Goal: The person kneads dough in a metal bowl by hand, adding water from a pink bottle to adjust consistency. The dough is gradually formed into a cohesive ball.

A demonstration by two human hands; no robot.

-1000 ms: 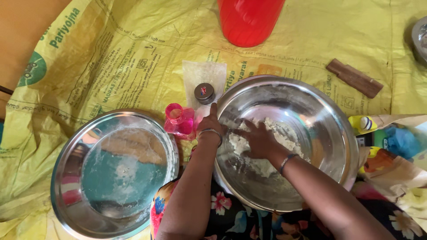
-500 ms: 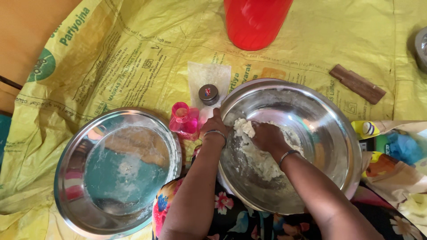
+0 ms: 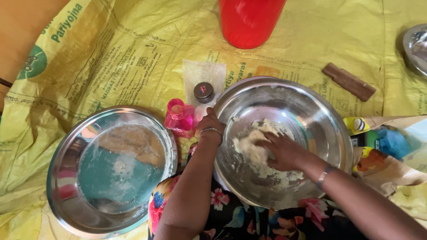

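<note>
**Dough (image 3: pixel 255 149): right hand shifted**

Head view: right hand (image 3: pixel 284 153) now flat on dough mid-bowl, pressing, not closed around it; a second ago it sat further left. Left hand (image 3: pixel 210 122) grips steel bowl (image 3: pixel 329 129) rim, steadying it. Kneading continues.

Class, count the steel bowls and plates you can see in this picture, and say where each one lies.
3. A big bowl holds dough under the right hand; the left hand grips its rim. A wide plate lies left. A third is cut off at the top right edge.
</note>
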